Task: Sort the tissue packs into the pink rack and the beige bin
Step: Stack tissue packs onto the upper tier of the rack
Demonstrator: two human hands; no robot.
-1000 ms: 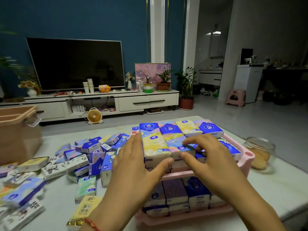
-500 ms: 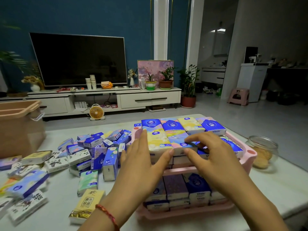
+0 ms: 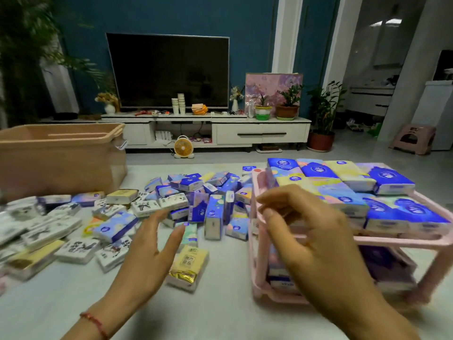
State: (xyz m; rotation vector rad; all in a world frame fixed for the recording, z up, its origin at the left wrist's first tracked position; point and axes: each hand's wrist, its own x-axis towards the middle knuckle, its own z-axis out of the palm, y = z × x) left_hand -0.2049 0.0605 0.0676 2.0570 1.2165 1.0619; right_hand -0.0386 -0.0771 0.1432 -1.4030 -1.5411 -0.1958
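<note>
left hand (image 3: 147, 253) spread by loose tissue packs (image 3: 196, 209), right hand (image 3: 318, 246) slack before pink rack (image 3: 392, 240)

Pale counter (image 3: 220, 305) is pretty packed: beige bin (image 3: 56, 165) sits at 10 o'clock, pink rack (image 3: 397, 241) at 3. Loose tissue packs (image 3: 198, 209) sprawl from 9 to 12.

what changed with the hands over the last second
The left hand came off the racked packs on the top shelf of the pink rack and swung left, open, over the loose packs on the table. The right hand lifted off them too and hovers at the rack's front, holding nothing. The racked packs, loose packs and beige bin stayed put.
</note>
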